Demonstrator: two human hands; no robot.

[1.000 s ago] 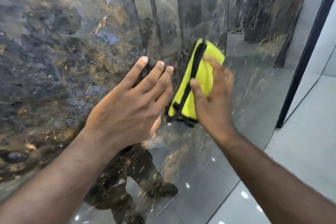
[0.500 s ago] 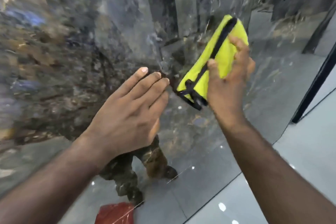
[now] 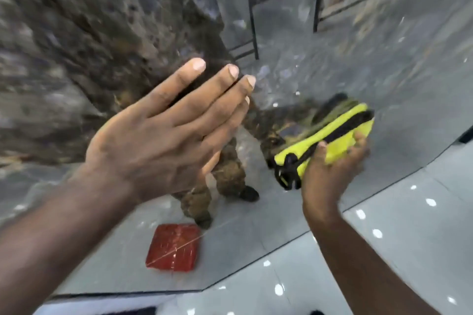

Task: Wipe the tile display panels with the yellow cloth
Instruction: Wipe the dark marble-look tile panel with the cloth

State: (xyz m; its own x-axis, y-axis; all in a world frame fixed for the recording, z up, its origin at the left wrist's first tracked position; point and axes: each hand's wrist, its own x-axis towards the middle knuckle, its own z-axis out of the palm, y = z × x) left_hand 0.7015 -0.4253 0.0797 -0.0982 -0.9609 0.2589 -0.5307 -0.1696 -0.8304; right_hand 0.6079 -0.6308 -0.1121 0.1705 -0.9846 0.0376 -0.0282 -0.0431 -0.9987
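A glossy dark marble tile display panel (image 3: 76,46) fills the left and upper view and mirrors the room. My left hand (image 3: 166,133) lies flat on it with straight fingers held together. My right hand (image 3: 330,169) presses a folded yellow cloth (image 3: 332,135) with black edging against the lower right part of the panel; the thumb and fingers curl over the cloth. The cloth's lower right part is hidden under my fingers.
The panel's bottom edge meets a shiny pale floor (image 3: 384,250) at lower right. A red square shape (image 3: 174,248) shows low in the panel, along with the reflection of a person's legs (image 3: 225,179). Dark frame bars (image 3: 253,20) show in the reflection above.
My right hand has swept the yellow cloth down and to the right across the panel. My left hand stays flat on the panel. The view has tilted downward, revealing the red shape and floor.
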